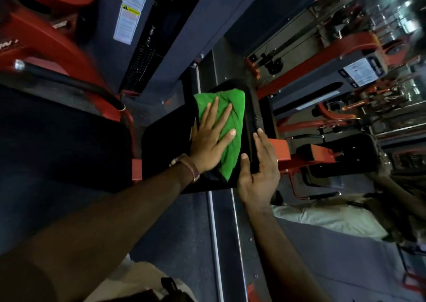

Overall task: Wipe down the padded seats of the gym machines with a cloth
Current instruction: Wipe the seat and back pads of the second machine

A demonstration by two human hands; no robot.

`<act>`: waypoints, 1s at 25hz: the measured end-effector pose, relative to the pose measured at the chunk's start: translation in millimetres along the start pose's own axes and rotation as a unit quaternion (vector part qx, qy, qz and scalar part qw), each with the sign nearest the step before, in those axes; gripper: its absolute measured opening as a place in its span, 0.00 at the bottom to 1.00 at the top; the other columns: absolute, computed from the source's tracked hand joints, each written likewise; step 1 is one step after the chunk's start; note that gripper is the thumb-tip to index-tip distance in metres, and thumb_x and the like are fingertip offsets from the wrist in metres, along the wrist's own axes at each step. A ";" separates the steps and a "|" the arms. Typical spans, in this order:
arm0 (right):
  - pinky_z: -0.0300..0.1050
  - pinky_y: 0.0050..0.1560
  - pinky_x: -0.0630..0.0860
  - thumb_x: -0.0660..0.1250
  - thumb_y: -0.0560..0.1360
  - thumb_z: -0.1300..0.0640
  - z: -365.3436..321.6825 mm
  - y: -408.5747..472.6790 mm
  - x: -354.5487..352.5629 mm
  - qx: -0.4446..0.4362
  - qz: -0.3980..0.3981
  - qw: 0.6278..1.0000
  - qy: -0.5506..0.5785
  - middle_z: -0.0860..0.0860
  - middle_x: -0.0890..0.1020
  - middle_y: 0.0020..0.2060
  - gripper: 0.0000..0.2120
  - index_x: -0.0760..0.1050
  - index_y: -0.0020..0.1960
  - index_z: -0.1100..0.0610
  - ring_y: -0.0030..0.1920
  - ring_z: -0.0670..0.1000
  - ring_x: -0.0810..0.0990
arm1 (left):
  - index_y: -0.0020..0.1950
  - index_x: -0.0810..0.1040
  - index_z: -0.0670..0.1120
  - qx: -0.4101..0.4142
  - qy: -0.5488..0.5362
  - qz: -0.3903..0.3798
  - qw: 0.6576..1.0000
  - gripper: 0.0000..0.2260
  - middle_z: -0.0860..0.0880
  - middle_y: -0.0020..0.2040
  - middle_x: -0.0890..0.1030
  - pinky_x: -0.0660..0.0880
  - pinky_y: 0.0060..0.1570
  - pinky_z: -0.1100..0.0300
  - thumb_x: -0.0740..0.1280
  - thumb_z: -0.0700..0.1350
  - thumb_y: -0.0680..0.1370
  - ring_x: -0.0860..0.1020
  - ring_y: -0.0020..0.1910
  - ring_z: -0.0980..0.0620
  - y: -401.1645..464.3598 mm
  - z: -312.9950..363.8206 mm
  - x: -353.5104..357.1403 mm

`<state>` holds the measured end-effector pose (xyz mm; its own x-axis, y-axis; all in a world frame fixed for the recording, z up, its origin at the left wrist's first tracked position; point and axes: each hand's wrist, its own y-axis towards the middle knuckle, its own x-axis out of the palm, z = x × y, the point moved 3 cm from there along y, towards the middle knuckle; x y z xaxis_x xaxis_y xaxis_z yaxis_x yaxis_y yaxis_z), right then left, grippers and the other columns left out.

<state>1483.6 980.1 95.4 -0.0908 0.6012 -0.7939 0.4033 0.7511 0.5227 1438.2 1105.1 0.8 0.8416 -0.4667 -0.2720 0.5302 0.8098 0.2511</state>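
1. In the head view, a green cloth (224, 129) is spread on the black padded seat (168, 140) of an orange-framed gym machine (297, 152), covering the seat's far and right part; the near-left part of the pad is left bare.
2. The left hand (211, 138) is laid flat on the cloth, fingers straight and fanned, palm down; nothing is clenched, so its grip is released and only pressure is applied. A band is worn at the wrist (189, 165).
3. The right hand (259, 165) is set at the seat's right edge, thumb on the top face and fingers curled down over the side, so the pad is grasped and steadied.
4. Both forearms are stretched forward and down from the bottom of the view, the left one crossing in from the left.
5. The wiping step appears to be under way. It is judged best done with the palm kept flat so the cloth is dragged rather than bunched, in overlapping strokes brought toward the uncovered near-left area.
6. The right-side hold is best kept firm, so the seat is not swivelled under pressure, and the edge under those fingers should be wiped too.
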 end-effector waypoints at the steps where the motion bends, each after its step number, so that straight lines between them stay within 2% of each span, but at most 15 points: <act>1: 0.54 0.71 0.70 0.67 0.75 0.67 -1.6 0.1 0.7 -0.005 -0.002 1.000 -0.009 0.57 0.74 0.70 0.22 0.73 0.69 0.65 0.71 0.54 0.72 | 0.78 0.47 0.59 -0.011 -0.003 0.005 1.000 0.29 0.48 0.81 0.46 0.50 0.75 0.40 0.50 0.62 0.78 0.44 0.79 0.48 11.4 -8.1 -0.9; 4: 0.51 0.72 0.70 0.66 0.76 0.67 -3.5 1.3 3.2 -0.016 0.005 0.999 -0.033 0.58 0.74 0.70 0.21 0.73 0.69 0.66 0.71 0.56 0.72 | 0.78 0.48 0.60 -0.103 -0.028 0.008 0.994 0.31 0.48 0.81 0.43 0.50 0.75 0.39 0.49 0.67 0.76 0.44 0.79 0.46 8.1 -53.7 2.3; 6: 0.47 0.72 0.68 0.67 0.75 0.68 -6.1 -0.8 4.5 -0.018 0.010 0.999 -0.040 0.59 0.75 0.69 0.21 0.74 0.68 0.67 0.71 0.55 0.72 | 0.78 0.46 0.60 -0.156 -0.050 0.002 0.987 0.35 0.47 0.81 0.42 0.50 0.75 0.38 0.51 0.69 0.74 0.42 0.79 0.46 -26.1 -80.6 4.7; 7: 0.43 0.73 0.66 0.67 0.75 0.69 -7.4 -0.3 4.4 -0.015 0.013 0.999 -0.038 0.59 0.75 0.69 0.21 0.74 0.68 0.67 0.71 0.55 0.72 | 0.78 0.45 0.62 -0.149 -0.044 -0.006 0.988 0.36 0.47 0.81 0.42 0.50 0.75 0.37 0.53 0.69 0.73 0.41 0.79 0.46 -48.6 -80.4 6.6; 9: 0.36 0.72 0.62 0.67 0.73 0.70 -8.9 1.4 2.9 0.004 0.018 0.999 -0.028 0.58 0.75 0.69 0.22 0.75 0.67 0.67 0.70 0.53 0.72 | 0.77 0.42 0.64 -0.074 0.001 -0.039 0.996 0.35 0.47 0.81 0.42 0.50 0.74 0.37 0.56 0.67 0.74 0.41 0.79 0.46 -85.4 -50.0 15.0; 11: 0.34 0.71 0.63 0.68 0.72 0.71 -10.9 1.5 1.7 0.025 0.013 0.999 -0.017 0.57 0.76 0.69 0.23 0.75 0.67 0.65 0.71 0.51 0.72 | 0.78 0.45 0.61 -0.009 0.022 -0.030 0.999 0.31 0.46 0.81 0.46 0.50 0.74 0.38 0.53 0.63 0.77 0.43 0.79 0.46 -80.7 -11.8 18.1; 13: 0.34 0.71 0.63 0.69 0.72 0.71 -12.4 2.1 0.8 0.032 0.007 0.999 -0.013 0.56 0.76 0.69 0.24 0.75 0.67 0.65 0.71 0.45 0.71 | 0.79 0.49 0.58 0.000 0.013 0.000 1.000 0.28 0.47 0.81 0.48 0.49 0.74 0.39 0.50 0.61 0.79 0.44 0.80 0.47 -33.9 6.2 6.8; 15: 0.36 0.71 0.65 0.69 0.72 0.72 -12.8 2.2 1.1 0.033 0.006 0.999 -0.015 0.55 0.76 0.69 0.24 0.75 0.68 0.64 0.72 0.42 0.69 | 0.78 0.50 0.59 -0.021 0.010 0.005 1.000 0.27 0.48 0.81 0.47 0.49 0.74 0.38 0.49 0.61 0.79 0.44 0.79 0.48 12.7 -5.9 -5.8; 18: 0.46 0.72 0.69 0.68 0.73 0.72 -12.5 1.3 2.3 0.029 0.010 0.999 -0.022 0.55 0.75 0.69 0.23 0.75 0.68 0.64 0.72 0.50 0.72 | 0.78 0.50 0.62 -0.120 -0.003 0.005 0.993 0.29 0.48 0.81 0.45 0.51 0.74 0.36 0.48 0.65 0.78 0.46 0.79 0.46 35.8 -64.5 -8.4; 21: 0.48 0.71 0.69 0.68 0.74 0.72 -12.7 -0.8 3.4 0.015 0.008 0.999 -0.036 0.57 0.75 0.70 0.23 0.74 0.68 0.66 0.71 0.54 0.72 | 0.78 0.50 0.59 -0.201 -0.056 0.018 0.978 0.32 0.44 0.81 0.45 0.53 0.74 0.40 0.48 0.67 0.75 0.46 0.79 0.42 -12.1 -116.4 0.5; 23: 0.48 0.71 0.69 0.67 0.75 0.71 -12.4 -1.0 4.8 0.000 0.015 0.999 -0.047 0.58 0.75 0.69 0.21 0.73 0.68 0.67 0.71 0.55 0.72 | 0.79 0.50 0.58 -0.165 -0.046 0.009 0.985 0.32 0.43 0.80 0.46 0.55 0.74 0.40 0.53 0.64 0.76 0.47 0.79 0.42 -66.9 -114.8 7.1; 25: 0.47 0.71 0.69 0.66 0.76 0.69 -12.1 -1.5 6.6 -0.011 0.028 0.998 -0.055 0.60 0.75 0.69 0.20 0.74 0.68 0.68 0.70 0.56 0.73 | 0.79 0.50 0.58 -0.065 -0.019 -0.010 0.998 0.31 0.43 0.80 0.48 0.55 0.74 0.39 0.56 0.60 0.77 0.46 0.79 0.43 -101.5 -73.7 16.3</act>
<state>1471.4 986.3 93.1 0.0322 0.6096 -0.7921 0.3844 0.7240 0.5728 1390.5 1041.6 -97.5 0.8358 -0.4941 -0.2392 0.5309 0.8385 0.1231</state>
